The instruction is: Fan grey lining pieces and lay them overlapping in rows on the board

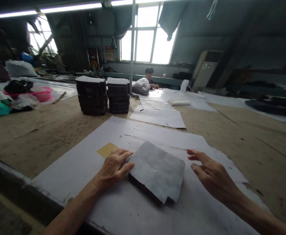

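A stack of dark pieces with a pale grey top sheet (158, 169) lies turned at an angle on white paper (89, 143). At its left edge is my left hand (114, 166), thumb and fingers apart, the fingertips at the stack's side. My right hand (208, 173) hovers just off the right side, fingers apart, with a gap between it and the stack. Partly behind my left hand, a yellow square (107, 149) rests on the paper.
Two tall dark stacks (91, 98) (118, 98) stand beyond the paper, left of a thin pole (132, 49). A pink basin (43, 94) and bags sit far left. White sheets (159, 117) lie ahead. A person (149, 78) sits across the table (59, 114).
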Motion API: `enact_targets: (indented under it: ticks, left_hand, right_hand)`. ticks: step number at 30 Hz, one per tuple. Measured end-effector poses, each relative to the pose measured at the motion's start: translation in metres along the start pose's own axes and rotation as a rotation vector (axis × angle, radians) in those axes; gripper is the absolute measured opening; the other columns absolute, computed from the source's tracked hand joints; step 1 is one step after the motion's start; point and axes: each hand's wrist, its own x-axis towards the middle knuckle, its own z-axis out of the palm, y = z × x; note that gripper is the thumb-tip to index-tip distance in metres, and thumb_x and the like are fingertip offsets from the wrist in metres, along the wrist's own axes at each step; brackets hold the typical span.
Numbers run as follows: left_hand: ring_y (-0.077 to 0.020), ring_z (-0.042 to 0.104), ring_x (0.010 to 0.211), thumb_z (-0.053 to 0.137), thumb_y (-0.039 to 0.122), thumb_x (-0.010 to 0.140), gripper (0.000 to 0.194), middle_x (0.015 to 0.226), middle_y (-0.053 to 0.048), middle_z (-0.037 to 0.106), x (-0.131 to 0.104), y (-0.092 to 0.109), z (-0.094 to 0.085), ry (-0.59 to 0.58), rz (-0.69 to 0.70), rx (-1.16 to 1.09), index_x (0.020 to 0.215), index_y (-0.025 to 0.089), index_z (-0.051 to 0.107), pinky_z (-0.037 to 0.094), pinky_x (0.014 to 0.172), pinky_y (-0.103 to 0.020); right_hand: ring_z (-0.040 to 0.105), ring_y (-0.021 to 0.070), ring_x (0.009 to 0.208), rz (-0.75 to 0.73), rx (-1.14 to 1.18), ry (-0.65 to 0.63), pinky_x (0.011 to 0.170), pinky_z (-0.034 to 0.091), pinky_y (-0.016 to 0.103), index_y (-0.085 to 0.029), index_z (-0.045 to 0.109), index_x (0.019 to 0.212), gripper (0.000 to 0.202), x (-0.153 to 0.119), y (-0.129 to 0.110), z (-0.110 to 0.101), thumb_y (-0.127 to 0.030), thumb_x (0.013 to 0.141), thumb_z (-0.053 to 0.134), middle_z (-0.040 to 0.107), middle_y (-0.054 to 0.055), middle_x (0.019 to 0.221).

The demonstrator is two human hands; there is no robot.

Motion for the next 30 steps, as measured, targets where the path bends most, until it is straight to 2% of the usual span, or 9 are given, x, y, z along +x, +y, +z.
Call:
enact_targets:
  ticks: [1, 3, 7, 11, 15, 18, 21, 26, 30]
  left_hand:
    - [-0.0216, 0.051, 0.102, 0.043, 0.043, 0.084, 0.041, 0.113, -0.006, 0.057, 0.000, 0.000, -0.001, -0.012, 0.006, -0.006, 0.116, 0.020, 0.054, 0.039, 0.089, -0.037]
    - [-0.0215, 0.051, 0.101, 0.043, 0.042, 0.084, 0.040, 0.112, -0.006, 0.057, 0.000, 0.001, -0.001, -0.035, 0.021, -0.014, 0.116, 0.020, 0.053, 0.040, 0.088, -0.036]
    - [-0.0216, 0.052, 0.099, 0.047, 0.040, 0.081, 0.039, 0.109, -0.006, 0.057, 0.000, 0.001, 0.000, -0.054, 0.055, -0.016, 0.113, 0.019, 0.053, 0.042, 0.086, -0.036]
    - [-0.0223, 0.051, 0.098, 0.048, 0.038, 0.081, 0.037, 0.107, -0.007, 0.057, 0.000, 0.001, 0.001, -0.066, 0.065, -0.017, 0.111, 0.018, 0.054, 0.042, 0.086, -0.037]
    - [-0.0221, 0.051, 0.097, 0.047, 0.036, 0.081, 0.034, 0.106, -0.007, 0.057, -0.001, 0.002, 0.000, -0.072, 0.065, -0.019, 0.110, 0.018, 0.054, 0.042, 0.085, -0.037]
    - [-0.0220, 0.051, 0.098, 0.048, 0.035, 0.081, 0.034, 0.106, -0.007, 0.057, -0.002, 0.002, 0.001, -0.052, 0.074, -0.030, 0.110, 0.018, 0.054, 0.042, 0.086, -0.037]
    - [-0.0222, 0.052, 0.098, 0.049, 0.035, 0.080, 0.035, 0.105, -0.007, 0.057, -0.002, 0.001, 0.002, -0.032, 0.072, -0.035, 0.109, 0.018, 0.055, 0.042, 0.087, -0.037]
    - [-0.0233, 0.052, 0.097, 0.048, 0.036, 0.079, 0.035, 0.104, -0.008, 0.058, -0.002, 0.001, 0.001, -0.014, 0.056, -0.033, 0.107, 0.016, 0.057, 0.041, 0.086, -0.039]
    - [-0.0225, 0.052, 0.094, 0.050, 0.036, 0.077, 0.036, 0.101, -0.007, 0.059, -0.001, 0.002, -0.001, -0.030, 0.064, -0.035, 0.108, 0.017, 0.057, 0.041, 0.084, -0.037]
  right_hand:
    - [0.060, 0.0307, 0.096, 0.213, 0.118, 0.031, 0.082, 0.049, 0.051, -0.015, 0.056, 0.101, 0.029, -0.003, -0.003, 0.005, -0.027, 0.074, 0.051, 0.061, 0.017, 0.106]
    - [0.066, 0.0289, 0.078, 0.423, 0.267, -0.023, 0.069, 0.054, 0.047, -0.012, 0.056, 0.087, 0.027, -0.008, -0.012, 0.015, -0.036, 0.074, 0.054, 0.066, 0.018, 0.088]
    - [0.066, 0.0214, 0.071, 0.524, 0.487, -0.140, 0.072, 0.054, 0.038, -0.013, 0.056, 0.074, 0.020, -0.010, -0.027, 0.025, -0.033, 0.072, 0.059, 0.067, 0.014, 0.081]
    - [0.063, 0.0183, 0.060, 0.597, 0.613, -0.174, 0.069, 0.055, 0.039, -0.017, 0.053, 0.063, 0.021, -0.002, -0.029, 0.027, -0.035, 0.073, 0.057, 0.065, 0.010, 0.064]
    - [0.060, 0.0162, 0.052, 0.584, 0.654, -0.179, 0.061, 0.055, 0.038, -0.022, 0.045, 0.058, 0.025, 0.001, -0.029, 0.033, -0.038, 0.074, 0.053, 0.060, 0.006, 0.057]
    - [0.060, 0.0171, 0.055, 0.534, 0.650, -0.147, 0.055, 0.055, 0.035, -0.021, 0.047, 0.064, 0.019, -0.002, -0.028, 0.038, -0.035, 0.072, 0.056, 0.063, 0.008, 0.066]
    - [0.064, 0.0193, 0.069, 0.480, 0.680, -0.122, 0.066, 0.055, 0.036, -0.018, 0.051, 0.074, 0.016, -0.006, -0.028, 0.039, -0.033, 0.072, 0.055, 0.065, 0.012, 0.081]
    - [0.064, 0.0260, 0.084, 0.400, 0.812, -0.211, 0.082, 0.050, 0.044, -0.017, 0.053, 0.080, 0.034, -0.018, -0.031, 0.040, -0.040, 0.083, 0.028, 0.066, 0.016, 0.082]
    - [0.063, 0.0290, 0.089, 0.379, 1.051, -0.171, 0.077, 0.052, 0.046, -0.014, 0.052, 0.094, 0.034, -0.031, -0.041, 0.052, -0.040, 0.080, 0.037, 0.066, 0.018, 0.094]
